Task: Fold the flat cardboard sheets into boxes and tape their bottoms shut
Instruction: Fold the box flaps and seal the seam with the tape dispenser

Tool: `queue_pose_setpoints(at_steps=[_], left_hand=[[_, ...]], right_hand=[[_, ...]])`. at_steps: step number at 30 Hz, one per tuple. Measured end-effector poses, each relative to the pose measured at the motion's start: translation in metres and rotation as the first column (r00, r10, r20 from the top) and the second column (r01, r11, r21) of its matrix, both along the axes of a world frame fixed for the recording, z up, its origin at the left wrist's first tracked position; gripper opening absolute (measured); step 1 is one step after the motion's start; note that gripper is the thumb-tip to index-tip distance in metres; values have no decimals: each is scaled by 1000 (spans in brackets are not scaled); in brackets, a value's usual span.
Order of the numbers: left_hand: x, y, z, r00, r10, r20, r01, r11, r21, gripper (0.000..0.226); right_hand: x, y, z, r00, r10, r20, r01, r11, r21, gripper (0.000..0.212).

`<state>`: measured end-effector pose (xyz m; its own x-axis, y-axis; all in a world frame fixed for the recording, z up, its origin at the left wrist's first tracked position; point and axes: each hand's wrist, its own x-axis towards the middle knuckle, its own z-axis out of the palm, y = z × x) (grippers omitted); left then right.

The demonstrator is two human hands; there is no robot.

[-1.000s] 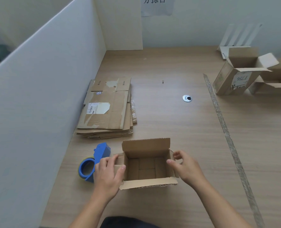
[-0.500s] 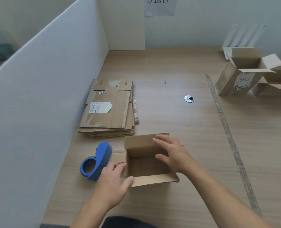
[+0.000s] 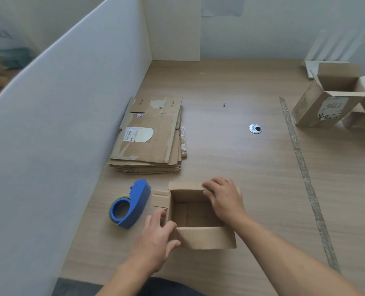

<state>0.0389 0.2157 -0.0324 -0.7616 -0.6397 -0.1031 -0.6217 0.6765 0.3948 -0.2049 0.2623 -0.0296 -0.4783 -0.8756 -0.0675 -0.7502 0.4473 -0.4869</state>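
A small open cardboard box [image 3: 205,240] stands upright near the table's front edge, its flaps spread outward. My right hand [image 3: 224,198] lies over the box's far right corner, fingers pressing the far flap down and back. My left hand [image 3: 156,238] grips the box's near left corner, thumb against the front flap. A blue tape dispenser [image 3: 130,205] sits just left of the box. A stack of flat cardboard sheets [image 3: 149,135] lies further back by the white partition.
A white partition [image 3: 60,124] walls off the left side. Two folded open boxes [image 3: 326,99] stand at the far right. A strip of tape [image 3: 301,159] runs along the table, and a metal grommet [image 3: 255,128] is set into the middle.
My right hand moved from the box's right side onto the far flap and pushed it down outward. My left hand shifted from the left flap to the near left corner.
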Motion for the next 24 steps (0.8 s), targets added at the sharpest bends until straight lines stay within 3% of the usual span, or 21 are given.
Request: queue_pose_setpoints(at_steps=[5,14,17,20,22,24], left_hand=[[-3,1,-2,999,29,-25,-29,999,-23,47],[1,-8,14,1000,-12,18,11,999,51,33],[0,-17,18,994,-25,-103,22,999,-27,20],[1,-21,19,992,-35,-123,33,999,-18,18],[5,-19,19,988,-60,-140,59,998,-10,17],[10,-18,22,983,-83,-161,83,997,-8,20]], right_hand=[[-2,-2,-1,1000,23,-19,-20,993,116,27],[0,1,17,999,-25,48,20,994,103,29],[10,8,32,998,52,33,-52,999,-14,31],[32,22,44,985,157,74,-148,982,-117,35],[51,35,46,957,232,174,-236,972,3,40],[68,45,46,936,309,169,-338,923,185,46]])
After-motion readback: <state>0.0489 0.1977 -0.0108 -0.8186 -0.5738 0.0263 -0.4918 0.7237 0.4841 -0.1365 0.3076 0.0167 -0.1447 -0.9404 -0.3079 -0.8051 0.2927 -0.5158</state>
